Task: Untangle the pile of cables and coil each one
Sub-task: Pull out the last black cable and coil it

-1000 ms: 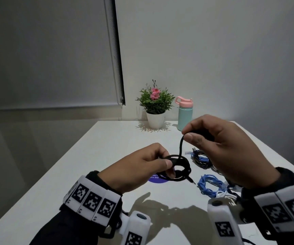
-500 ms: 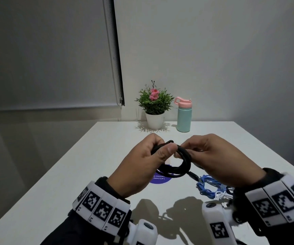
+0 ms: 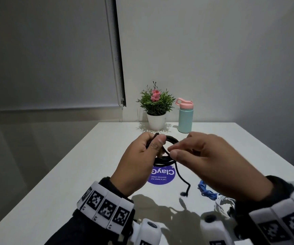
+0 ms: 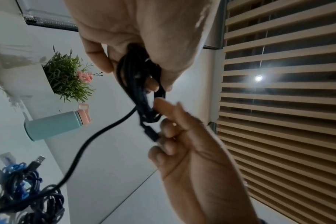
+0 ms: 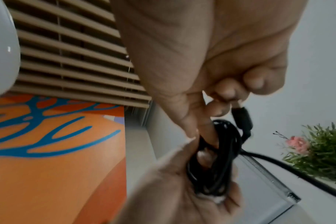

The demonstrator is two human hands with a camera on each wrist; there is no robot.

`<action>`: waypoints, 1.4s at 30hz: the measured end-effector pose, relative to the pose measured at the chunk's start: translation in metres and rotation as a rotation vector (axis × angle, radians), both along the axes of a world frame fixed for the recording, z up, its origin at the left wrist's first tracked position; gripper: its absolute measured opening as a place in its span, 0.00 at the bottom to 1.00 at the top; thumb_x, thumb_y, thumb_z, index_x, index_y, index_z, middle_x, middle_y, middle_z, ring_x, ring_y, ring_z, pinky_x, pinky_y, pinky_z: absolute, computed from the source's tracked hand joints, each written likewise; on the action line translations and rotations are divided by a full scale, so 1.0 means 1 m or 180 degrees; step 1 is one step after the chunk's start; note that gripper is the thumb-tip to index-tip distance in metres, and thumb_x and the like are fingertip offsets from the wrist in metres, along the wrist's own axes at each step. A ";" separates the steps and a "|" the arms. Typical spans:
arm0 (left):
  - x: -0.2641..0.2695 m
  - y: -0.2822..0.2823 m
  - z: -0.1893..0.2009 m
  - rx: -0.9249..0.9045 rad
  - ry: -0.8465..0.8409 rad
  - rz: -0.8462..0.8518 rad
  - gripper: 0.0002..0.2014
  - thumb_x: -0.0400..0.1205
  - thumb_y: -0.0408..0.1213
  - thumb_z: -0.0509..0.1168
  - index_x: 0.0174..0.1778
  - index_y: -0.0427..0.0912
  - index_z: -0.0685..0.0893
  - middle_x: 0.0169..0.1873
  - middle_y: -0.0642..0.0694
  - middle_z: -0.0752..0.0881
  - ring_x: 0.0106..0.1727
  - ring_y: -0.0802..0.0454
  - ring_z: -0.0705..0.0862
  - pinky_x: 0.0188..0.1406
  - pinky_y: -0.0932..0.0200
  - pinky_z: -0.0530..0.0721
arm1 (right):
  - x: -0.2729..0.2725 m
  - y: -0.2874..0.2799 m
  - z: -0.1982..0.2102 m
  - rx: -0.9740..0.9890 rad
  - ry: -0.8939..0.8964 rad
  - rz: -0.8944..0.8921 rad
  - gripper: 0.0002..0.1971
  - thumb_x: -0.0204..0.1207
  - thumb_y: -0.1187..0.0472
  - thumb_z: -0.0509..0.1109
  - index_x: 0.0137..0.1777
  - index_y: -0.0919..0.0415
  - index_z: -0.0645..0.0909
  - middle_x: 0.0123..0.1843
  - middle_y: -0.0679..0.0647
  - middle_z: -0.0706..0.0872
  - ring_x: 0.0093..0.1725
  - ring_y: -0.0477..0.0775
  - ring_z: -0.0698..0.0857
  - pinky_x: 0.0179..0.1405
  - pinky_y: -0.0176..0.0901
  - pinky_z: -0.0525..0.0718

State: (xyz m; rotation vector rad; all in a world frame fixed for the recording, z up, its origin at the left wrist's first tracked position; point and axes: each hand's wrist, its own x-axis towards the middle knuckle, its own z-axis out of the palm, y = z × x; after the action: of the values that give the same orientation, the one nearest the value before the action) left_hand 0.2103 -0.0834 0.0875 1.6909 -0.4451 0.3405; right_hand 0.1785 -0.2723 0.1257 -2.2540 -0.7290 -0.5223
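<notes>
Nearest the camera: white cable (image 3: 221, 203) and blue cable (image 3: 206, 191) lie bunched on the table (image 3: 63, 183), partly hidden under the right wrist. The left wrist view shows a dark tangle (image 4: 29, 197) mixed in with the blue one.

Left hand (image 3: 139, 161) holds the black coil (image 3: 167, 160) in the air above the table, thumb clamped over the top of the loops, fingers (image 4: 153, 84) curled round them.

Right hand (image 3: 210, 161) is just beside the coil, fingers bent, thumb and forefinger pinching the black cable right at the loops. The plug (image 5: 241, 116) shows by its fingertips in the right wrist view; whether it is gripped, cannot tell.

One loose tail (image 3: 182, 179) hangs from the coil down to the table, ending near the blue cable.

Purple round sticker (image 3: 162, 176) sits on the table under the coil.

Far edge: potted plant (image 3: 156, 106) and teal bottle (image 3: 185, 117) with pink lid, side by side, well apart from the hands.
</notes>
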 end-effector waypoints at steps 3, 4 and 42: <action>-0.002 -0.001 0.000 -0.0367 0.0221 -0.0415 0.10 0.81 0.46 0.68 0.45 0.42 0.82 0.32 0.53 0.85 0.34 0.61 0.85 0.33 0.70 0.81 | 0.006 0.008 -0.012 -0.0821 -0.0151 -0.0507 0.14 0.80 0.42 0.63 0.58 0.42 0.86 0.42 0.45 0.77 0.43 0.43 0.77 0.39 0.39 0.73; -0.002 0.000 0.002 -0.0543 0.0333 -0.0559 0.07 0.78 0.41 0.67 0.45 0.40 0.82 0.31 0.51 0.85 0.33 0.59 0.84 0.33 0.69 0.81 | 0.007 0.009 -0.014 -0.0817 -0.0147 -0.0524 0.13 0.81 0.43 0.64 0.58 0.43 0.86 0.43 0.44 0.75 0.44 0.43 0.76 0.39 0.34 0.71; -0.008 0.007 0.007 0.0326 0.0058 -0.0622 0.16 0.77 0.57 0.69 0.41 0.48 0.76 0.27 0.60 0.76 0.29 0.59 0.74 0.31 0.67 0.77 | 0.019 -0.006 -0.009 0.1430 0.0455 -0.0037 0.08 0.80 0.54 0.72 0.42 0.56 0.87 0.23 0.39 0.79 0.21 0.39 0.73 0.22 0.26 0.69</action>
State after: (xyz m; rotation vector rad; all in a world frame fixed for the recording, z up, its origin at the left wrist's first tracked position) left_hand 0.2026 -0.0765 0.0949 1.7318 -0.6178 0.1615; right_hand 0.1974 -0.2786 0.1165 -1.8537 -0.4704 -0.4709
